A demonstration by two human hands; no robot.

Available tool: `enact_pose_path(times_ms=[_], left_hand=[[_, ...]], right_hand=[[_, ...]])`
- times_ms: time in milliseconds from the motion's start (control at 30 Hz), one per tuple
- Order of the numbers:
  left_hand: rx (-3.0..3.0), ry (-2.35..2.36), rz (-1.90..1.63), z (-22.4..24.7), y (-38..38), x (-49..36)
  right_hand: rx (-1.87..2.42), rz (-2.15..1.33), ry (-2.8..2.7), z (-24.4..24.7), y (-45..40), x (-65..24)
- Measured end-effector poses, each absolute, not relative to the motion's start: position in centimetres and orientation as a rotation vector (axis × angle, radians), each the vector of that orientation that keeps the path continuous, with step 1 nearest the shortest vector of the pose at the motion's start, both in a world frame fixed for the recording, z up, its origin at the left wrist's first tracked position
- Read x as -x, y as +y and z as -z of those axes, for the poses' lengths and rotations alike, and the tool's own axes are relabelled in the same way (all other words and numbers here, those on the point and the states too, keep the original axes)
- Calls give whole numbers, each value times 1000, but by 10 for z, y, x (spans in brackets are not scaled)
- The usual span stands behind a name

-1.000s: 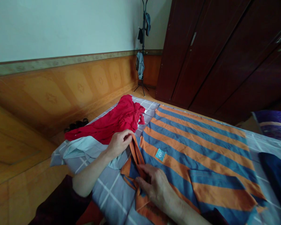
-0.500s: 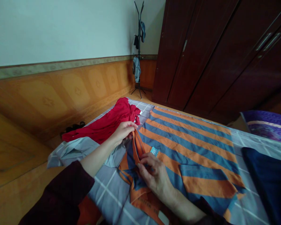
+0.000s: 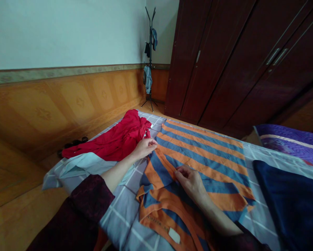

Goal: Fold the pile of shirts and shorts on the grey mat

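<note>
Running on a slant between the two hands, an orange edge [image 3: 165, 159] of the striped shirt [image 3: 206, 157] was held at both ends. Its far end was pinched in the left hand [image 3: 145, 148], at the shirt's left side, and its near end was pinched in the right hand [image 3: 191, 182]. The shirt was spread on the bed [image 3: 120, 211], with its long way pointed from the round neck [image 3: 184, 215], at the near side, out to the far hem [image 3: 203, 129]. The neck was placed closer to the right hand. Thin, soft cloth was marked with wide orange and gray-blue stripes, and a pale tag [image 3: 174, 235] was seen inside the neck. A crumpled red cloth [image 3: 112, 139] was heaped past the left hand, with a pale blue cloth [image 3: 80, 165] beside it. Smooth dark blue cloth [image 3: 289, 198] was laid at the right. How tightly the edge was pinched could not be told.
</note>
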State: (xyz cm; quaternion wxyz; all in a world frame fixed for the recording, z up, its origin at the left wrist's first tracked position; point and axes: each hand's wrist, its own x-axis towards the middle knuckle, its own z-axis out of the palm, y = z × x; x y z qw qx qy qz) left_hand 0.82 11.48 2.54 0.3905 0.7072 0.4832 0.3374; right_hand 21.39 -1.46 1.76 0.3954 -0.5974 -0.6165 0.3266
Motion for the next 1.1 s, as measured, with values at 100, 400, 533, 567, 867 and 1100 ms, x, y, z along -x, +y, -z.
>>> enact_pose_path(times_ms=[100, 400, 533, 567, 867, 1100], left_hand=[[-1929, 1242, -870, -23, 115, 1], [-2048, 1197, -841, -18, 122, 5], [-2057, 1149, -770, -17, 123, 10], [-2060, 1137, -752, -17, 123, 11], [-1915, 1077, -713, -19, 120, 8], [-1923, 1133, -695, -15, 121, 8]], right_hand=[[1522, -926, -1411, -12, -12, -217], [1541, -1054, -1232, -17, -15, -222], [1674, -633, -1548, -18, -17, -225], [1701, -470, -1657, -18, -18, -225], [1740, 151, -2010, -8, -17, -224], [1723, 269, -2117, -7, -19, -222]])
